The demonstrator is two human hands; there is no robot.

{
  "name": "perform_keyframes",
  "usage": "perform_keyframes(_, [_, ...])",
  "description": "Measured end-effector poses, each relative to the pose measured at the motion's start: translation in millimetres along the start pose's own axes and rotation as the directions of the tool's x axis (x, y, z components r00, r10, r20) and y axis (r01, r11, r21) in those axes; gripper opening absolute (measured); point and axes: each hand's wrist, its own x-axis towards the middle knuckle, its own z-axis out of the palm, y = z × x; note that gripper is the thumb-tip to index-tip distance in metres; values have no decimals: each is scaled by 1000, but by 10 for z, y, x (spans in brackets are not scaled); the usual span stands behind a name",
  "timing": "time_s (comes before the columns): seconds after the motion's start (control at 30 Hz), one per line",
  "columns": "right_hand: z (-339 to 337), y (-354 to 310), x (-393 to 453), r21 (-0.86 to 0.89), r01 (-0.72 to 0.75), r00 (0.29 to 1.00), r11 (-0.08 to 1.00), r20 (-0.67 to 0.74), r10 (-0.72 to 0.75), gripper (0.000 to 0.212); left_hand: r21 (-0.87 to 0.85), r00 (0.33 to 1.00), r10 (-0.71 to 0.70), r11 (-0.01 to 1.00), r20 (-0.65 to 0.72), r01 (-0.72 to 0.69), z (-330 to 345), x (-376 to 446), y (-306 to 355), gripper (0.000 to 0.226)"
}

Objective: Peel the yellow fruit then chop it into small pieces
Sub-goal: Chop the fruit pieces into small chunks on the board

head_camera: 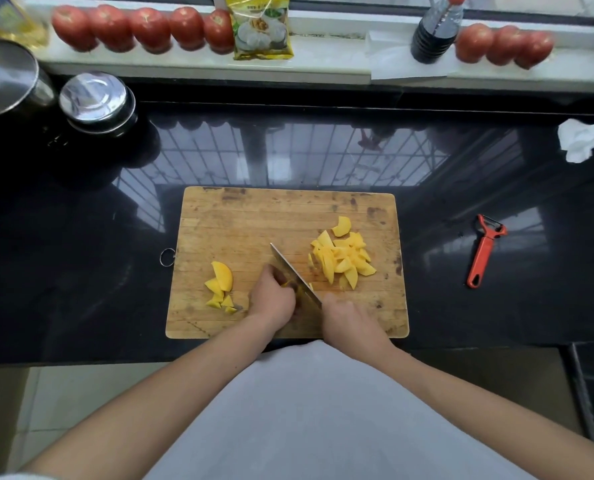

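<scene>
while the knife point(293, 273) stands blade-down near the front middle of the cutting board point(254, 216), the piece being cut is almost wholly hidden — only a sliver of yellow shows beside the blade, just past the fingers of the left hand point(273, 299). that hand is curled with its knuckles close against the flat of the blade, apparently pinning the piece of yellow fruit beneath it, though the grip itself cannot be seen. the right hand point(349, 320) is clenched round the knife handle at the near edge of the board, and the blade runs diagonally away from it, up and to the left. the rest of the fruit is already peeled and cut: a large pile of pieces point(344, 259) lies to the right of the blade, and a small pile point(221, 287) lies to the left of the left hand, some of it in bigger wedges. the next cut depends on the gap between blade and left knuckles — the piece lies on the left-hand side of the knife, so the left hand feeds it. the small pile looks to need more chopping. a red peeler point(483, 252) lies on the black counter point(80, 254), well to the right of the board.
</scene>
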Motion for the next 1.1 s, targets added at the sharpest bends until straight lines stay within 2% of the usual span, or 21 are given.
perform_keyframes(0.17, [43,13,96,31,3,995,1000,-105,0,9,-10,999,19,1000,49,-18,-38,-19,-20,13])
perform_keyframes(0.3, [-29,253,157,19,-85,965,996,-249,87,7,-104,997,-6,995,75,14,-26,-38,-30,12])
perform_keyframes(0.4, [-129,381,205,9,-55,954,998,-294,56,12,-158,995,-17,987,96,32,21,-74,42,11])
perform_keyframes(0.53, [-119,364,62,20,43,955,999,-295,-35,11,-122,995,5,992,102,8,87,-86,147,9])
perform_keyframes(0.67, [-46,284,-45,60,74,965,995,-256,-56,13,-76,995,-1,997,105,9,57,-100,173,9])
perform_keyframes(1.1, [17,200,47,-9,-5,991,1000,-131,4,10,-76,994,2,997,112,6,41,-80,204,11])
